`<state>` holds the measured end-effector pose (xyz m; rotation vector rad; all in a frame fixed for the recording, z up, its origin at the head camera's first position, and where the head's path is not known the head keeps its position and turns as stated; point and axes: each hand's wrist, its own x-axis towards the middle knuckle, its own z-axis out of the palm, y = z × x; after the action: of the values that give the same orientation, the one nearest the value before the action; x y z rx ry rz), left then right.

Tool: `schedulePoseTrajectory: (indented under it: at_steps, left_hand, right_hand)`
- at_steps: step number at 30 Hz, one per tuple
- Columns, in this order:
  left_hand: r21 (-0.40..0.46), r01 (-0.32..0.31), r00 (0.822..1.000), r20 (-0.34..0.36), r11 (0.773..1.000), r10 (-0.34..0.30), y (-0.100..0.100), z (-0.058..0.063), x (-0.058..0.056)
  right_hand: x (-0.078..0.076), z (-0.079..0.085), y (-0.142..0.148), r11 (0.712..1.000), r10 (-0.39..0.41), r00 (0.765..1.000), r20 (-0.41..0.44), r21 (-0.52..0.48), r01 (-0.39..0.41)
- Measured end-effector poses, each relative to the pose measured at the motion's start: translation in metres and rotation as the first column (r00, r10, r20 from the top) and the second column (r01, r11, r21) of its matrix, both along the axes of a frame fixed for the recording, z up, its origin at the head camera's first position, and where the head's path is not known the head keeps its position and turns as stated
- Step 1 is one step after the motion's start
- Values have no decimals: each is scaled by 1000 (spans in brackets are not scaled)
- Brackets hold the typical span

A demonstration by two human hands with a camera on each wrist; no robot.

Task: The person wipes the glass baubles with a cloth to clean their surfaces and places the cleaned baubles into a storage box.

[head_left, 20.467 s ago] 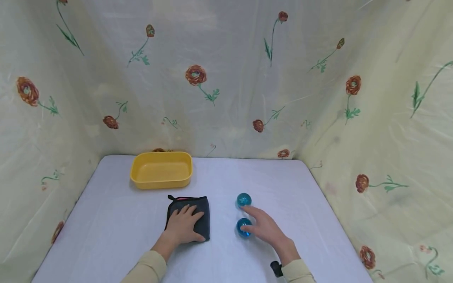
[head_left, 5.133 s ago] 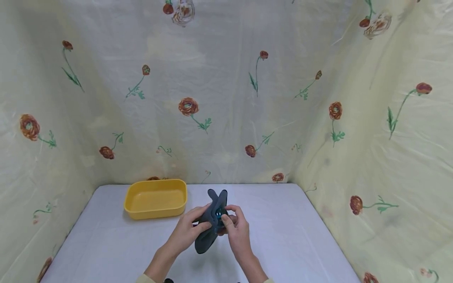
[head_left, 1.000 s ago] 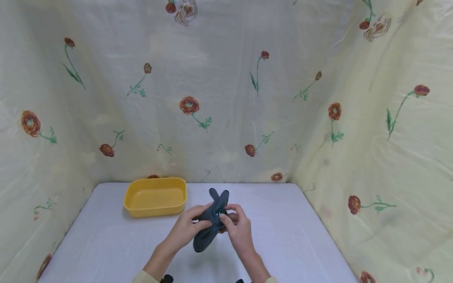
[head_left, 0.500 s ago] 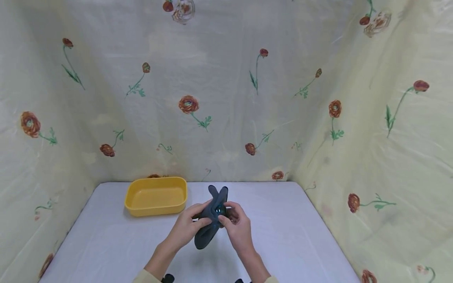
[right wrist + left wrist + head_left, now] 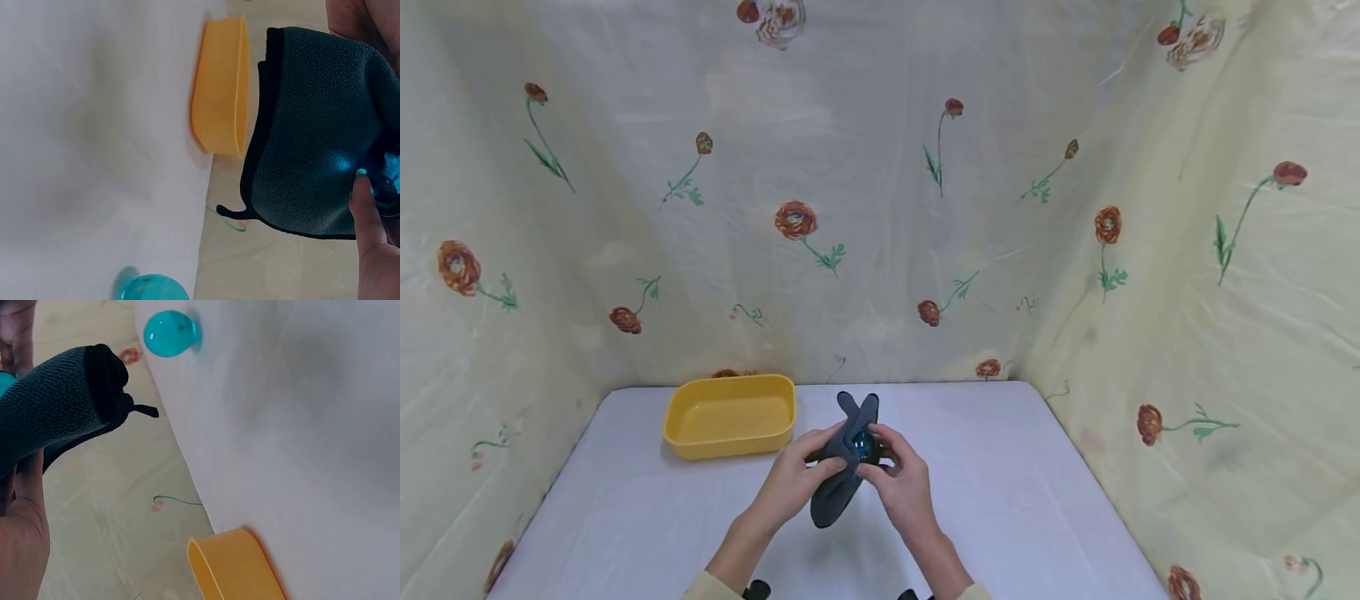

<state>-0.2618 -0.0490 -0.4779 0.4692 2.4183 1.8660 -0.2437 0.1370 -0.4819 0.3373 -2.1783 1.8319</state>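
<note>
A dark blue-grey cloth (image 5: 833,502) with black edging and a hanging loop is held above the table, bunched in the middle. My left hand (image 5: 796,482) grips it from the left, thumb in front. A clear blue ball (image 5: 867,447) sits in a fold of the cloth (image 5: 312,131). My right hand (image 5: 904,482) holds this ball against the cloth, index finger over its top and thumb below. Another blue ball (image 5: 169,333) rests on the table in the left wrist view; the cloth and hands hide it in the head view.
A yellow rectangular tub (image 5: 730,448) stands at the table's back left, beyond my left hand. The white-covered table (image 5: 1000,467) is walled on its back and sides by flowered curtains (image 5: 880,317).
Since 20.5 s ago, the cloth and one ball were lifted off the table and brought together. Over the last second, my right fingers shift around the ball, baring more of it.
</note>
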Motion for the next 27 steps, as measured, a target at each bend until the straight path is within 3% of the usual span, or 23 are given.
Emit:
schedulePoseTrajectory:
  at_steps: [16, 27]
  left_hand:
    - [5, -24, 999, 36, 1000, 23, 1, 0, 1]
    - [-4, -19, 999, 44, 1000, 19, 2, -2, 1]
  right_hand:
    - [2, 2, -4, 1000, -21, 993, -114, -13, 20]
    - [6, 3, -11, 989, -87, 977, -195, 103, 109]
